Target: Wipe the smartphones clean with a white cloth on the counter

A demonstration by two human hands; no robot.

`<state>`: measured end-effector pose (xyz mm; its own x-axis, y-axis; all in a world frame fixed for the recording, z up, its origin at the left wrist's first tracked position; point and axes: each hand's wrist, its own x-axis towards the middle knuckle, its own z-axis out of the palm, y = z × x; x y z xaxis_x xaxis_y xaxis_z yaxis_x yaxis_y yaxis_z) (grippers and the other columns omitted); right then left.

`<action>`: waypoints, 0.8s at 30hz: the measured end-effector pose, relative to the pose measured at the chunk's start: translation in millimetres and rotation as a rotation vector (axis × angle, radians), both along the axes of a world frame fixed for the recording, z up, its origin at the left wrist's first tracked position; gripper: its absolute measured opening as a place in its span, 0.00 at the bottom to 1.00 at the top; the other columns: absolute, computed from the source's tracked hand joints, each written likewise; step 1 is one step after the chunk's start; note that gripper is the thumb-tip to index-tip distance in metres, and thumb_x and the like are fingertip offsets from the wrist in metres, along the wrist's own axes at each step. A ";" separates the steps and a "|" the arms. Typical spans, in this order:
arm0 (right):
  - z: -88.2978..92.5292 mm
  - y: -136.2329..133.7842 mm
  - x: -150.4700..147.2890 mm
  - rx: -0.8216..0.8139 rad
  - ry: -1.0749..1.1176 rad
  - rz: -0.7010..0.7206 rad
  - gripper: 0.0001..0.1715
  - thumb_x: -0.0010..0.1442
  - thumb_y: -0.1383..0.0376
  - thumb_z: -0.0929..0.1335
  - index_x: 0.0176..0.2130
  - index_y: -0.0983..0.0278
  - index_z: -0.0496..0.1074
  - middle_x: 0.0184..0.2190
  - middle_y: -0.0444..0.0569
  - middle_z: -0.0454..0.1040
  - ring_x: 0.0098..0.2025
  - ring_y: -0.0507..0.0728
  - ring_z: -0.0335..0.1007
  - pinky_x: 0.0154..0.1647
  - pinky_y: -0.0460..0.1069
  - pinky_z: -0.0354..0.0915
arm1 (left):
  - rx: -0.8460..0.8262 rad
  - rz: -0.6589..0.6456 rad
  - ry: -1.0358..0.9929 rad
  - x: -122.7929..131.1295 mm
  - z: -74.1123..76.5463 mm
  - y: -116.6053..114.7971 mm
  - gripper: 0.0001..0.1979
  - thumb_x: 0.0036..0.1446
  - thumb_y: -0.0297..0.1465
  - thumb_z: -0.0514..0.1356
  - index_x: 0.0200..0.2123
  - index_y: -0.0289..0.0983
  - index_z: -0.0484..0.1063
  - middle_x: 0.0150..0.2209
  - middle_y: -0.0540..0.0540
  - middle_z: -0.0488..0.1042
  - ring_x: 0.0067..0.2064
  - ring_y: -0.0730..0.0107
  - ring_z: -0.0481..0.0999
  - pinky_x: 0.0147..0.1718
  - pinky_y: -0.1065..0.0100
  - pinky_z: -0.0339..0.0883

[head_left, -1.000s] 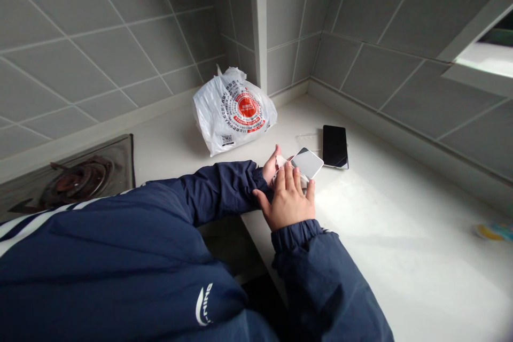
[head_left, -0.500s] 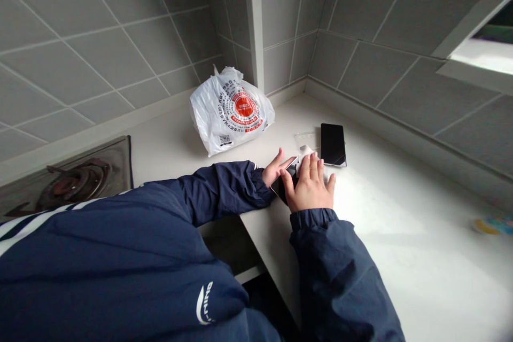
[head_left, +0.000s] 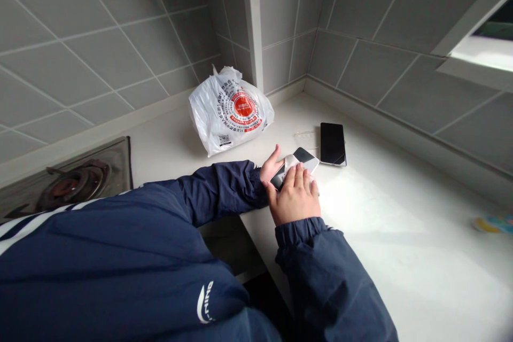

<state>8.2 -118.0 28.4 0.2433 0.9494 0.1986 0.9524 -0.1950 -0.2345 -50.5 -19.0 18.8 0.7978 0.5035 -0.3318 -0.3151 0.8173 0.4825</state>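
Observation:
My left hand (head_left: 271,165) holds the near end of a phone (head_left: 303,157) that lies tilted on the white counter (head_left: 380,214). My right hand (head_left: 295,199) presses a small white cloth (head_left: 290,162) flat against the phone's dark screen, fingers together over it. A second black phone (head_left: 332,142) lies face up on the counter just beyond, apart from both hands. Both arms wear dark blue jacket sleeves.
A white plastic bag (head_left: 228,109) with a red round print stands near the tiled corner. A gas burner (head_left: 76,180) sits at the left. A thin clear film (head_left: 306,134) lies by the black phone. A colourful item (head_left: 495,222) rests at the far right.
My right hand slid forward over the phone with the cloth half a second ago, then drew back toward me. The left hand kept hold of the phone, which changed tilt.

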 end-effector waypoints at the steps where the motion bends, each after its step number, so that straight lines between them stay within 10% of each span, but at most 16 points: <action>1: 1.5 -2.7 -3.6 -0.004 0.004 0.024 0.47 0.68 0.46 0.59 0.66 0.84 0.60 0.68 0.72 0.58 0.69 0.77 0.56 0.67 0.67 0.54 | -0.002 -0.015 0.011 -0.8 2.5 -0.2 0.46 0.67 0.57 0.29 0.61 0.31 0.68 0.51 0.35 0.79 0.56 0.52 0.77 0.64 0.50 0.57; 24: 23.2 -24.8 -25.0 -0.217 0.063 0.232 0.51 0.60 0.53 0.70 0.70 0.78 0.54 0.73 0.62 0.48 0.74 0.71 0.47 0.72 0.70 0.43 | 0.114 -0.063 0.015 -10.4 -3.6 9.7 0.43 0.69 0.53 0.27 0.53 0.33 0.73 0.46 0.35 0.80 0.50 0.50 0.79 0.54 0.49 0.65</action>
